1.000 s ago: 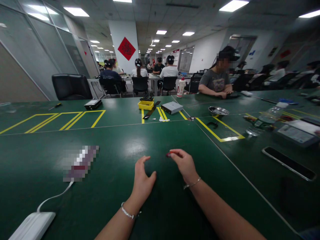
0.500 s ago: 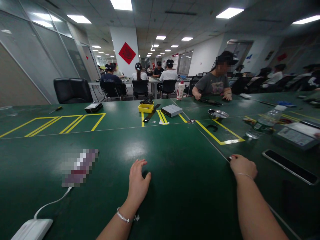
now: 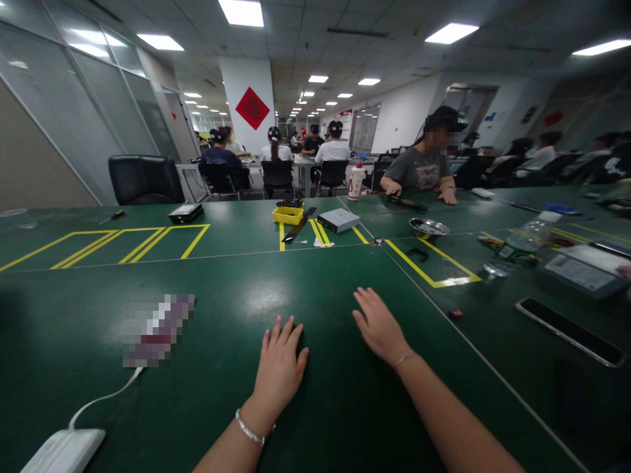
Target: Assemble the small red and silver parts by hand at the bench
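Note:
My left hand (image 3: 280,361) is palm down at the green tabletop (image 3: 207,407), fingers spread and holding nothing. To its right, my right hand (image 3: 380,327) is open as well, fingers stretched out toward the upper left, with nothing in it. A small dark object with red on it (image 3: 454,314) lies right of that hand, apart from it, by the pale seam in the table. Left of my left hand is a blurred-out flat object (image 3: 160,328), joined by a white cable (image 3: 101,401) to a white block (image 3: 66,450).
Across the table are a yellow tray (image 3: 288,215), a grey box-shaped drive (image 3: 338,219), a black drive (image 3: 186,212) and a metal bowl (image 3: 428,227). On the right stand a water bottle (image 3: 522,243) and a phone (image 3: 569,330). A person (image 3: 419,164) sits opposite.
My right hand has let go of the small dark and red object by the seam, moved left and opened. My left hand has turned palm down and spread its fingers.

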